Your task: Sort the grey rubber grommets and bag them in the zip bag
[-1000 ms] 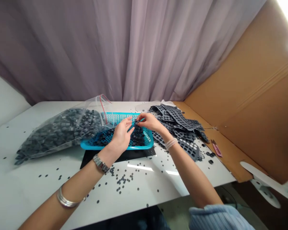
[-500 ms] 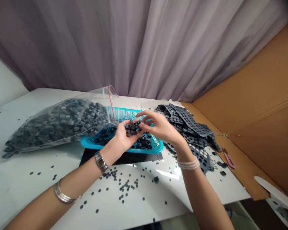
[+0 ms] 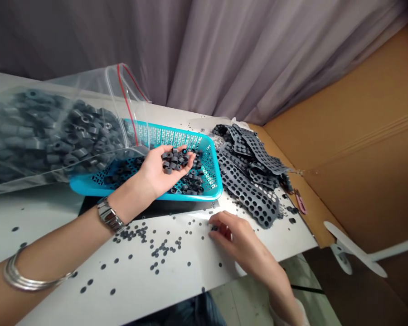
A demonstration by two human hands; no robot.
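Palm up, my left hand [image 3: 153, 172] cups a heap of small dark grey foam rings [image 3: 173, 160] above a blue plastic basket [image 3: 213, 176]. More of these rings lie in the basket. My right hand [image 3: 241, 240] is low over the white table, thumb and forefinger curled around a single dark foam piece [image 3: 215, 228] at the tabletop; its shape is mostly hidden. Left of the basket, a clear zip bag [image 3: 85, 104] with a red seal line is full of grey rings, its mouth overlapping the basket's rim.
Punched grey foam sheets [image 3: 251, 190] lie piled right of the basket. Small dark discs [image 3: 163, 249] are scattered over the white table [image 3: 139, 290]. A pink cutter [image 3: 300, 202] rests near the cardboard wall [image 3: 360, 131] at right. A grey curtain [image 3: 204, 54] hangs behind.
My right hand has left the rings in my left palm and come down to the dark piece on the table. My left hand still cups its heap. The view has shifted.
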